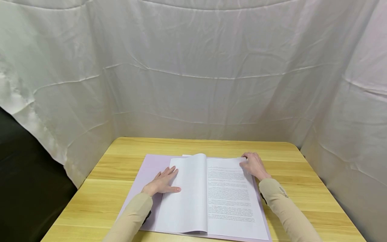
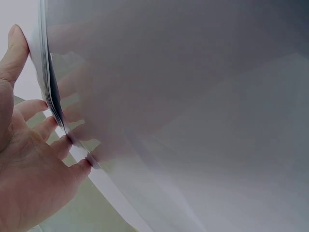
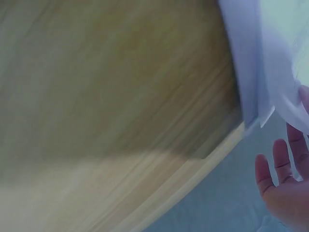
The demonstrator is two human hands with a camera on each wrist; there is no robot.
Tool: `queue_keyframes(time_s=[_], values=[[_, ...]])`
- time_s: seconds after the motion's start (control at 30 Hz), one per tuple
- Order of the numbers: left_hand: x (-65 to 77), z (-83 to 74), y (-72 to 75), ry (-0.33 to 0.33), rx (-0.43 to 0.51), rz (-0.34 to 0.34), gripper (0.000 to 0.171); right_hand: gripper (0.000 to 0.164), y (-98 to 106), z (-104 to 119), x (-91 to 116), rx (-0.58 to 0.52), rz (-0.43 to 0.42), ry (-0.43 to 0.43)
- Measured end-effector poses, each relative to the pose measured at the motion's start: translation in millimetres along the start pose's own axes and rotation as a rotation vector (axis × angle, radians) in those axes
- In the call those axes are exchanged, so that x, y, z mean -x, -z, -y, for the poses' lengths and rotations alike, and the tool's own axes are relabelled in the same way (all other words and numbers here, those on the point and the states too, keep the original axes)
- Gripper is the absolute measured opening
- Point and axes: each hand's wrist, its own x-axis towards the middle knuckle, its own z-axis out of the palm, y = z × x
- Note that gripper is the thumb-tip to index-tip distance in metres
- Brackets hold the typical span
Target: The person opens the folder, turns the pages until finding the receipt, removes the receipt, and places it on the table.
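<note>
A stapled-looking stack of white printed pages (image 1: 231, 198) lies spread inside a lilac folder (image 1: 155, 163). Its left side is a blank turned page (image 1: 188, 195) that bulges up near the middle fold; dense lines of text cover the right side. My left hand (image 1: 163, 183) rests on the left edge of the turned pages with straight, spread fingers. In the left wrist view, page edges (image 2: 46, 72) run past that hand's thumb. At the top right corner my right hand (image 1: 254, 164) pinches a sheet (image 3: 285, 82) between thumb and index finger, its other fingers (image 3: 264, 176) held off the paper.
The folder lies near the front of a wood-grain table (image 1: 290, 161) with rounded far corners. Pale grey curtains (image 1: 205, 94) hang behind it and along both sides. A black area (image 1: 27, 174) shows at the lower left.
</note>
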Motion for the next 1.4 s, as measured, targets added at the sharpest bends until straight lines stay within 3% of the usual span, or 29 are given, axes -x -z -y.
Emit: queue_keyframes(time_s=[0.3,0.6,0.73,1.03,1.4], values=[[0.7,-0.8,0.2,0.002,0.000,0.000,0.092,0.026,2,2,4,-0.021,0.037,-0.030],[1.1,-1.0,0.6,-0.002,0.003,0.001,0.092,0.022,8,3,9,-0.135,0.029,-0.021],[1.1,-0.7,0.6,-0.007,0.005,0.001,0.092,0.029,10,1,14,-0.197,0.041,-0.004],[1.3,1.4,-0.1,-0.018,0.018,-0.001,0.093,0.042,15,3,34,-0.312,0.161,-0.016],[1.7,3.1,0.2,-0.024,0.022,0.000,0.092,0.044,32,19,55,-0.489,0.283,0.053]])
